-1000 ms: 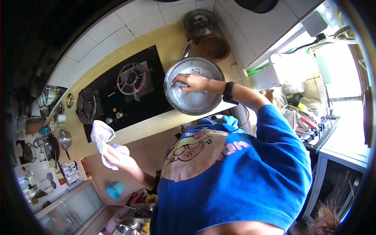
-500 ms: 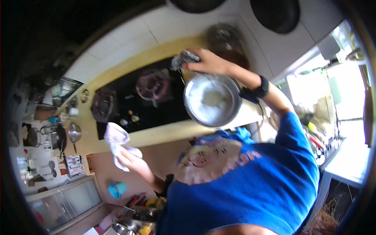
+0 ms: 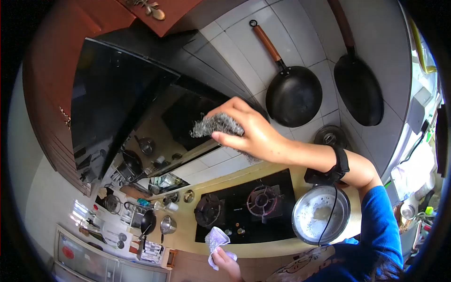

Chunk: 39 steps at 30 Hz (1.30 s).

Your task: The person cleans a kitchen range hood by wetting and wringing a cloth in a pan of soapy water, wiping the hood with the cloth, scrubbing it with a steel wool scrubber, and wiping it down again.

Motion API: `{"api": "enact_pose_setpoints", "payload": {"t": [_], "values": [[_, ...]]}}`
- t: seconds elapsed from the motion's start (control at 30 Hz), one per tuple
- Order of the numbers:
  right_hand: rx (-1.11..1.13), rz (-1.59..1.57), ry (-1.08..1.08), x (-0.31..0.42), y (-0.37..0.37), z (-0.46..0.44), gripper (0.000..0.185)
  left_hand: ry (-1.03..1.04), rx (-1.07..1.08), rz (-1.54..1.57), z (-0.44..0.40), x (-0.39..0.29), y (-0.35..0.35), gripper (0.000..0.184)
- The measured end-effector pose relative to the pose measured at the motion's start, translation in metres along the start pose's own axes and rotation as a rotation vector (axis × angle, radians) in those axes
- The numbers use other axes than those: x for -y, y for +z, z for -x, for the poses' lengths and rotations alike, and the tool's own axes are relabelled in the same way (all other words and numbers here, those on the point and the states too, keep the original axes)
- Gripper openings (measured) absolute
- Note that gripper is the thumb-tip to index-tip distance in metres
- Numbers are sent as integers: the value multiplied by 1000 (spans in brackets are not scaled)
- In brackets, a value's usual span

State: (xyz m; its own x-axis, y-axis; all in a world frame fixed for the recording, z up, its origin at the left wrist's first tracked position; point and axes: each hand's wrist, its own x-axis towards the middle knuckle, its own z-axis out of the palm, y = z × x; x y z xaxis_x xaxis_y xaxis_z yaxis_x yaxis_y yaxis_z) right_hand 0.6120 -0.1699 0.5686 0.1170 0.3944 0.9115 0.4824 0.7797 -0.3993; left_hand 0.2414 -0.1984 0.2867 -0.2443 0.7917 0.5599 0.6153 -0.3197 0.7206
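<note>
My right hand [image 3: 249, 134] is raised high in front of the dark range hood [image 3: 155, 117], its fingers wrapped round a grey steel-wool scourer [image 3: 218, 125]. A black watch and a thin cable hang at that wrist. Low in the view, my left hand [image 3: 226, 264] grips a pale purple cloth [image 3: 217, 239] near the counter's front edge. The steel pan [image 3: 312, 225], with whitish suds inside, sits on the counter right of the black gas stove [image 3: 249, 207]. Neither hand touches the pan.
Two black pans, one with a wooden handle [image 3: 294, 96] and a longer one [image 3: 359, 89], hang on the tiled wall. A glass lid [image 3: 330, 136] stands behind the steel pan. Reddish-brown cabinets [image 3: 51, 84] are at upper left. A ladle and utensils hang at left.
My right hand has lifted out of the steel pan with the scourer and risen to the hood. The view has tilted up, showing the hood and hanging pans. My left hand still holds the cloth.
</note>
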Motion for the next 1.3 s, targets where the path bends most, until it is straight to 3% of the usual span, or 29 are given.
{"api": "enact_pose_setpoints", "payload": {"t": [0.23,0.4,0.53,0.63,0.7,0.77,0.83,0.9,0.97,1.03,1.1,1.13,1.23,1.27,1.3], "values": [[-93,40,50,-33,-30,5,47,-45,72,80,21,-47,3,30],[-30,-160,294,-49,-32,9,46,-67,82,83,34,-58,9,29],[-62,-237,229,-55,-21,26,41,-103,105,168,33,-65,13,28],[19,-266,458,-50,-22,48,40,-110,76,145,33,-72,20,34],[53,-267,468,-67,-10,75,41,-245,169,302,22,-94,29,41],[102,-307,539,-73,-1,103,42,-295,348,660,14,-117,43,45],[151,-364,682,-70,1,129,44,-350,484,803,10,-116,56,43],[154,-354,728,-79,8,162,45,-501,613,776,6,-121,63,42],[140,-293,761,-90,10,188,43,-362,659,732,3,-113,82,40],[121,-238,796,-99,9,210,42,-398,751,545,-1,-113,89,32],[160,-206,800,-107,7,223,39,-439,772,568,4,-138,95,30],[167,-212,793,-112,7,229,40,-352,843,611,5,-120,103,25],[167,-243,789,-136,15,258,41,-590,965,761,5,-112,121,25],[162,-255,789,-144,18,268,40,-690,1139,859,-3,-95,126,25],[168,-337,802,-140,18,269,39,-613,1046,795,1,-92,138,25]]}}
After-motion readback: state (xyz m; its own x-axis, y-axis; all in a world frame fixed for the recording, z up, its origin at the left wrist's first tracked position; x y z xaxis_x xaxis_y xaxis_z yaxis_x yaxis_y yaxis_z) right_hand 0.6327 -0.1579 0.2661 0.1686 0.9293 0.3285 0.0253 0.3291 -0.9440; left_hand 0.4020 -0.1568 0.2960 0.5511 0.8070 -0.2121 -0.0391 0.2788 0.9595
